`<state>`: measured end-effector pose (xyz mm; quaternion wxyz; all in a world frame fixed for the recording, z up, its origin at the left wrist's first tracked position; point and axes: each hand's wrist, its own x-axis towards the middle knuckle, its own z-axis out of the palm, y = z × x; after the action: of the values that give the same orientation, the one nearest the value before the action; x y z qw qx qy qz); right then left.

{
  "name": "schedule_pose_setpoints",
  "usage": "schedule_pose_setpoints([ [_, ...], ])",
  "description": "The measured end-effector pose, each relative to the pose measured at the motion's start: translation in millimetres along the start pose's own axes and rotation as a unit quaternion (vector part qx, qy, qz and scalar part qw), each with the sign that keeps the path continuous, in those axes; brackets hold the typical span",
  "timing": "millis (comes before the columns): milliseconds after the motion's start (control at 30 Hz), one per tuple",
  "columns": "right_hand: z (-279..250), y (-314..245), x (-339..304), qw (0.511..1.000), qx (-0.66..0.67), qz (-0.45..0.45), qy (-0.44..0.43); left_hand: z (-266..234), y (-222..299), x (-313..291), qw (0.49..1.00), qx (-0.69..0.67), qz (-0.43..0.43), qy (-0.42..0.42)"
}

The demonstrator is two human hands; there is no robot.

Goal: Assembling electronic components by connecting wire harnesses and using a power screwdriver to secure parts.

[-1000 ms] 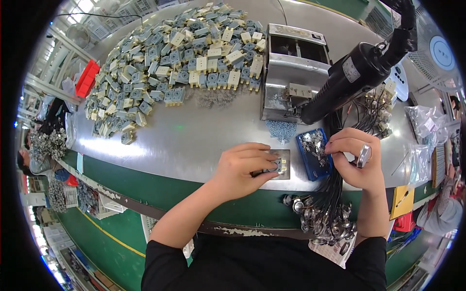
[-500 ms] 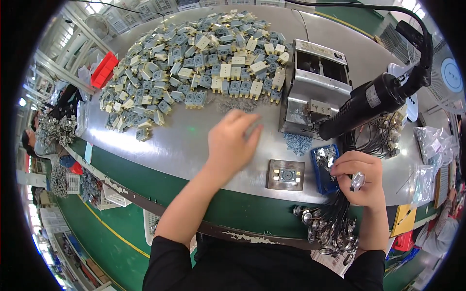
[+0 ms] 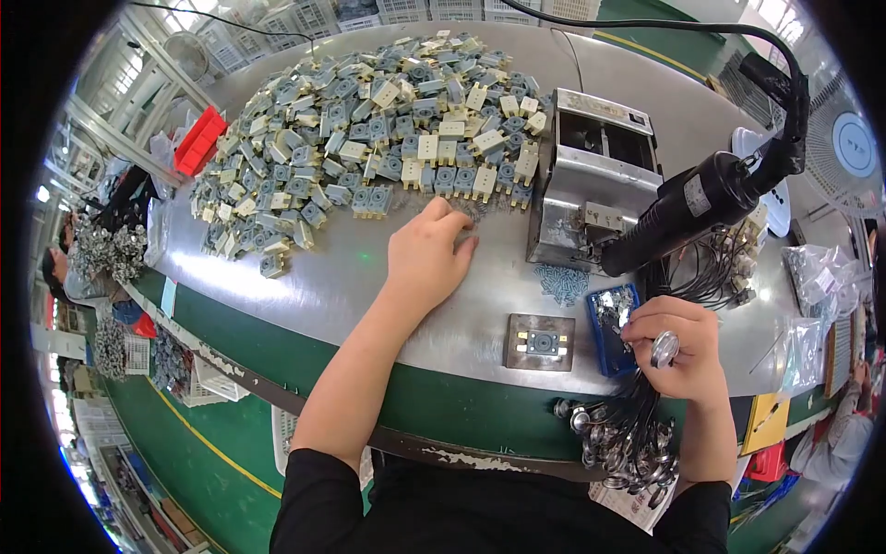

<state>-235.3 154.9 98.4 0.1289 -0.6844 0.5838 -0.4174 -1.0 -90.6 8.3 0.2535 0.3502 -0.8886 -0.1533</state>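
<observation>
My left hand (image 3: 426, 254) rests over the steel tabletop with its fingertips at a scatter of tiny clear or metallic parts (image 3: 480, 209), which it partly covers. Its thumb and forefinger stand apart, and nothing shows between them. My right hand (image 3: 678, 346) is closed around a round silver metal piece (image 3: 664, 349). The pinched fingertips of that hand are over a blue tray (image 3: 604, 355) of small metal bits; whether they grip one is hidden. Between the hands, a metal fixture block (image 3: 539, 360) holds a grey part (image 3: 543, 343) with brass-coloured terminals.
A large heap of grey and cream blocks (image 3: 369, 129) covers the far left. A steel machine (image 3: 577, 217) and a thick black cylindrical tool (image 3: 678, 217) stand at right. Blue screws (image 3: 561, 284) lie before the machine. Cabled round metal pieces (image 3: 628, 443) hang over the front edge.
My left hand has moved in to the tiny parts beside the heap, its fingers lower and no longer blurred. My right hand stays by the blue tray. The whole view has shifted slightly.
</observation>
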Motion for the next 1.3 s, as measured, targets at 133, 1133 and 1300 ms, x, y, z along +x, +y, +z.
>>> schedule_pose_setpoints([
  [133,1.2,-0.7,0.9,1.000,0.001,-0.002,-0.003,1.9,0.4,1.4,0.999,0.019,-0.004,-0.031],
  [1133,4.2,9.5,8.7,0.959,0.242,0.095,-0.111,-13.7,50.5,-50.0,0.724,-0.665,-0.078,-0.165],
  [1300,11.8,2.4,6.0,0.939,0.312,0.139,-0.041,-7.5,56.5,-53.2,0.785,-0.586,-0.084,-0.182],
])
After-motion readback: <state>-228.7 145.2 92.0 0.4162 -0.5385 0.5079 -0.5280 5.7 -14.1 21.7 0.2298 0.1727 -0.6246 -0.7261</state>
